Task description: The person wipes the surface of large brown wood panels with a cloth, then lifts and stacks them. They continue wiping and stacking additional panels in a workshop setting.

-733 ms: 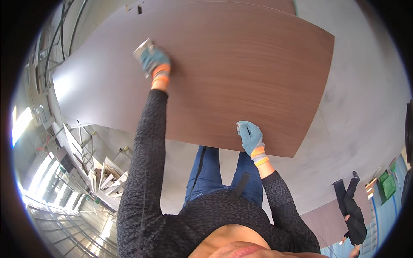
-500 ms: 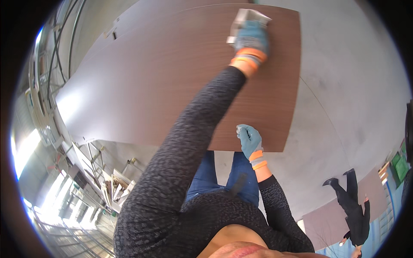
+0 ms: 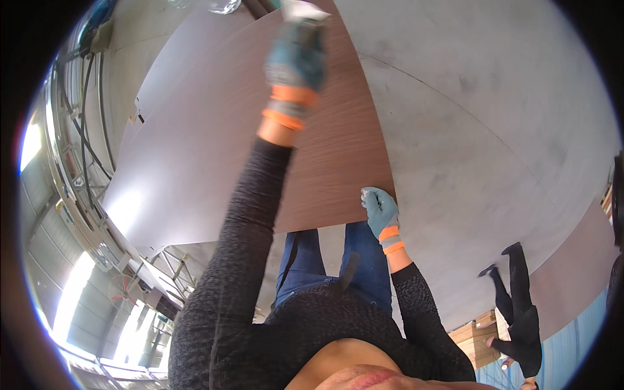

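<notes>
On the grey concrete floor [image 3: 494, 130] lies a large brown wood-grain panel [image 3: 214, 143], its near corner pinched by the gloved right hand [image 3: 379, 209], while the gloved left hand [image 3: 296, 62] presses a pale block [image 3: 302, 12] at its far edge, with another person [image 3: 520, 312] standing well off right.

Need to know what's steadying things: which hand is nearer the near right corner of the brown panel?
Right. The right hand rests on the brown panel at that corner. The left hand is stretched to the far edge, holding a pale block.
</notes>
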The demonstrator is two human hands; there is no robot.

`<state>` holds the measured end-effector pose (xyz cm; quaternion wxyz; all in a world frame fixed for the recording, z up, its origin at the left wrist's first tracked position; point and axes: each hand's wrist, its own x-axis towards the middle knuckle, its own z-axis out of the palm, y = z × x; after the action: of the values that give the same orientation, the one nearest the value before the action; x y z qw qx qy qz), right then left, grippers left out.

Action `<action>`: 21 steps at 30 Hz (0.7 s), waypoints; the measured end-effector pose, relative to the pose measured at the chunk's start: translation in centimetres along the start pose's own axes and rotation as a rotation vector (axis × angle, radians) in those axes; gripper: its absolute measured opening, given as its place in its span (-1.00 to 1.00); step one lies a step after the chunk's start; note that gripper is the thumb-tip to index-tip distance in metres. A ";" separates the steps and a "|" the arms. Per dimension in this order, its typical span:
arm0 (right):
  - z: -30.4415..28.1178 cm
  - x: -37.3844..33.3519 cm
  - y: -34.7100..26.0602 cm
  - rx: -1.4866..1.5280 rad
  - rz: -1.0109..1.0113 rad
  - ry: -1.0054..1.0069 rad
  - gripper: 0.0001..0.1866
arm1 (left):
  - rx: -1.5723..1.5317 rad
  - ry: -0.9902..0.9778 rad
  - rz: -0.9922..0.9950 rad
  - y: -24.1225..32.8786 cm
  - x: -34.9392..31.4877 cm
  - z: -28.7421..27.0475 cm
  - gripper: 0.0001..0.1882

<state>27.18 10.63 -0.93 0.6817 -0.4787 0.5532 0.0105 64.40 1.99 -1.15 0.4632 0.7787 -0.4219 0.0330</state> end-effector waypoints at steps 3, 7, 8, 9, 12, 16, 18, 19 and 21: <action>0.4 0.3 -0.7 -0.003 0.001 -0.036 -0.73 | 0.284 -0.115 -0.086 -4.2 4.3 -3.3 -0.79; 1.5 0.8 -0.5 -0.034 -0.001 -0.114 -0.74 | 0.612 -0.281 0.042 -7.7 2.3 0.9 -0.78; 1.5 0.9 -0.7 -0.002 0.010 -0.097 -0.74 | 0.623 -0.424 0.098 -7.6 0.9 1.8 -0.78; 1.8 0.9 -0.8 0.035 0.021 -0.081 -0.74 | 0.634 -0.569 0.159 -6.9 -0.3 2.4 -0.78; 1.3 1.4 -0.7 0.012 -0.004 -0.065 -0.75 | 0.547 -0.991 0.181 1.4 -7.5 1.0 -0.82; 0.7 1.5 -0.5 -0.001 0.029 -0.101 -0.75 | 0.244 -1.048 0.326 3.7 -12.9 -0.8 -0.87; 0.4 1.9 -0.6 -0.044 -0.021 -0.070 -0.75 | 0.331 -0.997 0.356 0.6 -10.5 0.6 -0.87; 0.4 1.4 -0.7 -0.070 -0.031 -0.059 -0.74 | 0.425 -0.942 0.299 -1.5 -7.5 1.2 -0.86; 0.6 1.2 -1.3 -0.013 0.017 -0.053 -0.74 | 0.618 -0.820 0.114 -5.8 1.9 2.0 -0.83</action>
<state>28.75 9.69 -1.10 0.6928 -0.4781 0.5389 0.0327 68.93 0.54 -5.52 0.0054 0.8039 -0.5811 -0.1269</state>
